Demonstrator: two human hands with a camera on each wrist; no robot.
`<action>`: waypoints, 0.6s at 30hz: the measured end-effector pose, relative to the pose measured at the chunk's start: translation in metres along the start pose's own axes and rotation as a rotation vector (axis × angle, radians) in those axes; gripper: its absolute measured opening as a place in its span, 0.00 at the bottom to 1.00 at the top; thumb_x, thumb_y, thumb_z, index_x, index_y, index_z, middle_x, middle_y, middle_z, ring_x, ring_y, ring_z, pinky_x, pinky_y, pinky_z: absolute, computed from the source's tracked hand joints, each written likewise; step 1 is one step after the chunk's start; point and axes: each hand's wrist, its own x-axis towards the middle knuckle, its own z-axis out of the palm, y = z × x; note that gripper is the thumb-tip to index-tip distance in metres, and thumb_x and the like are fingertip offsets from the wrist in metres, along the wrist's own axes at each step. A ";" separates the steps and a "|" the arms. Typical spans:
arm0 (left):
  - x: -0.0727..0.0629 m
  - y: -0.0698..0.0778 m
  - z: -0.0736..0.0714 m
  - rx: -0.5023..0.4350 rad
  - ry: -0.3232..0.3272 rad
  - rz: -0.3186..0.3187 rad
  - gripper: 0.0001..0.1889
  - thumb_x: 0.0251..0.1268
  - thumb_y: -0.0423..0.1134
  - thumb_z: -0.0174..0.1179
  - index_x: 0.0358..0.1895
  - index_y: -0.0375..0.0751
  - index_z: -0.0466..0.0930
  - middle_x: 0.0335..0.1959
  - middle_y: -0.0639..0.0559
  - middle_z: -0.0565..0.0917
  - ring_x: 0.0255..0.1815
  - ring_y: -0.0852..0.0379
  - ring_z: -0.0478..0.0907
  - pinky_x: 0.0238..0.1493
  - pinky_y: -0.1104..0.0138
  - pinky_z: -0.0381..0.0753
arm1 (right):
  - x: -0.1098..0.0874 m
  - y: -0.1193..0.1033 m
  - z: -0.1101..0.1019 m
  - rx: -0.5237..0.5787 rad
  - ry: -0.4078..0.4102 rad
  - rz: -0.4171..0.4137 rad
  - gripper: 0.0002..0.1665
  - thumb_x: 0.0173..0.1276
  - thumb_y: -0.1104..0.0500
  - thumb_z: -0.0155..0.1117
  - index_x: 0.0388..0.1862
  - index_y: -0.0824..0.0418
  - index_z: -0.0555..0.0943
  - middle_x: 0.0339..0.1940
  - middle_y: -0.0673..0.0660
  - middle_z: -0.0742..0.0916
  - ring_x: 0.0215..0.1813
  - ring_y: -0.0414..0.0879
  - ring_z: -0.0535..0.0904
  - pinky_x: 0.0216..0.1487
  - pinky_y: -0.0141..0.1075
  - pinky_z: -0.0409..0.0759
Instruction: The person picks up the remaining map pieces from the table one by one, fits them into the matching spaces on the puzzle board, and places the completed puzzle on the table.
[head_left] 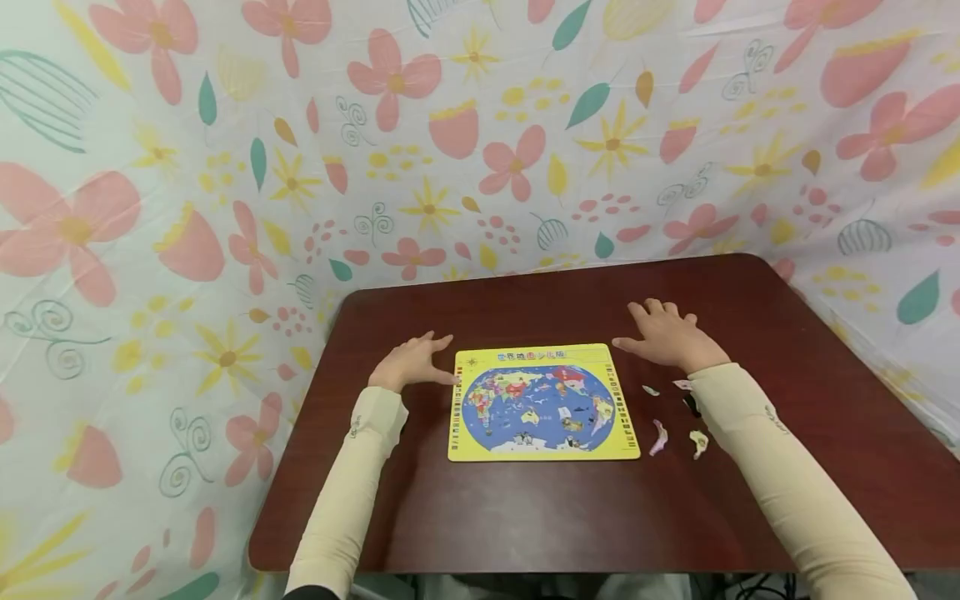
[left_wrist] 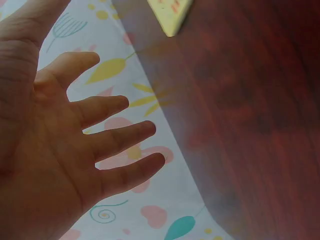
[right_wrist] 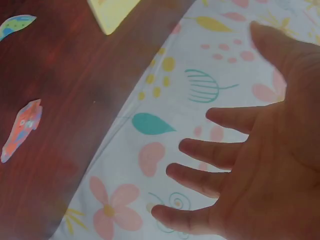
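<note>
A yellow-bordered world map puzzle board (head_left: 543, 402) lies flat on the dark red table, its blue oval filled with coloured continents. Just off the board's left edge is my left hand (head_left: 412, 362), fingers spread and nothing in it; its thumb tip comes right at the border. Beyond the upper right corner my right hand (head_left: 669, 335) is held with fingers apart, also holding nothing. Loose puzzle pieces lie right of the board: a pinkish one (head_left: 658, 437), a pale yellow one (head_left: 699, 444), a small greenish one (head_left: 651, 390). An orange-red piece (right_wrist: 22, 129) shows in the right wrist view.
The wooden table (head_left: 525, 517) has rounded corners. Behind it and to the left hangs a white cloth (head_left: 465, 200) printed with flowers and leaves. A dark piece (head_left: 692, 406) lies partly hidden by the right sleeve. Some cables (head_left: 765, 587) show below the front edge.
</note>
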 end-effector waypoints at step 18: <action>-0.008 -0.007 0.034 -0.013 -0.094 -0.051 0.52 0.50 0.53 0.80 0.79 0.49 0.62 0.78 0.36 0.59 0.78 0.36 0.55 0.71 0.41 0.63 | 0.000 0.052 0.020 -0.019 -0.003 0.002 0.31 0.69 0.62 0.69 0.65 0.76 0.73 0.55 0.77 0.77 0.53 0.71 0.76 0.49 0.64 0.76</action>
